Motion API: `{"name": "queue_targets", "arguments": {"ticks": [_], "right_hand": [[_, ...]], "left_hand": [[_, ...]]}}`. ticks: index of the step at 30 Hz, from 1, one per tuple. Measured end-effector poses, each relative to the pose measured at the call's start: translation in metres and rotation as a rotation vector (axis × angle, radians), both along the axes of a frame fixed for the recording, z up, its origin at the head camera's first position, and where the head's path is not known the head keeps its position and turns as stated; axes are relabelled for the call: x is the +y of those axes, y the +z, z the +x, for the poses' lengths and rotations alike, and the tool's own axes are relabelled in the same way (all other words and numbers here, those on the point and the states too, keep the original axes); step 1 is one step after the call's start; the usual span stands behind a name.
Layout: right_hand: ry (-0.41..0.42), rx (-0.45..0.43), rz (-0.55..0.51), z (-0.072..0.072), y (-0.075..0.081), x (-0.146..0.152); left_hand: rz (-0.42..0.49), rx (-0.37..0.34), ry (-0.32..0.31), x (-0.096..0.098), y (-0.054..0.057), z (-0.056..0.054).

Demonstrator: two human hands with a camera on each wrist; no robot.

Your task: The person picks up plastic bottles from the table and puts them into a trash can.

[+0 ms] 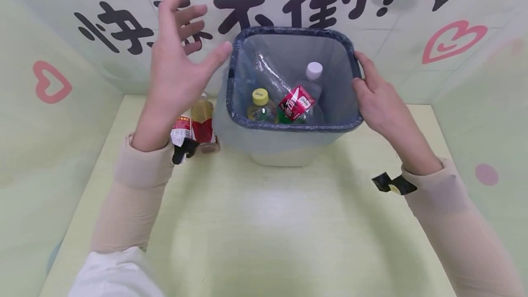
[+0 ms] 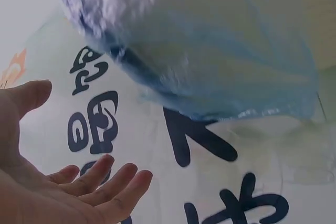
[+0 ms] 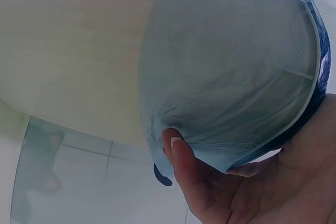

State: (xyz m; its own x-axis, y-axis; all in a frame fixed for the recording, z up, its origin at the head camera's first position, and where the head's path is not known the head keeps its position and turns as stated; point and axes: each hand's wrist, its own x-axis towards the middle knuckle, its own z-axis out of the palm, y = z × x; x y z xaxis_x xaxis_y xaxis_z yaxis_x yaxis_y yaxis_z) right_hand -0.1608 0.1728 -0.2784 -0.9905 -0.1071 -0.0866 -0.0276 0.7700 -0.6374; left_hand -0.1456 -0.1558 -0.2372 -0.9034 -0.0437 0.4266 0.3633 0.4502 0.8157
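Observation:
A trash bin (image 1: 284, 141) lined with a translucent blue bag (image 2: 226, 56) stands at the back of the table. My right hand (image 1: 381, 100) grips its right rim; in the right wrist view the thumb (image 3: 184, 161) lies against the outside of the bag. Raised at the left side, my left hand (image 1: 177, 63) has its fingers spread and holds nothing, with the thumb tip right at the bin's left rim. Inside the bin are a yellow-capped bottle (image 1: 261, 104), a white-capped bottle (image 1: 314, 77) and a clear plastic bottle (image 1: 270, 72). A red label (image 1: 297, 102) shows among them.
Beside the bin's left side, partly hidden by my left wrist, stand a bottle of amber drink with a red label (image 1: 203, 125) and another red-and-white labelled item (image 1: 183, 125). A printed backdrop (image 1: 392, 49) with black characters rises behind the pale table (image 1: 264, 223).

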Motion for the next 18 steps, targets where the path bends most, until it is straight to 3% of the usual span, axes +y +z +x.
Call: {"name": "queue_targets", "arguments": {"ticks": [5,18], "right_hand": [[0.006,0.0,-0.003,0.0,0.0,0.0],[-0.002,-0.018,-0.021,-0.001,0.0,0.001]], "left_hand": [[0.018,-0.034,0.043,-0.022,-0.01,-0.002],[0.02,-0.216,0.188,-0.08,-0.045,0.004]]}}
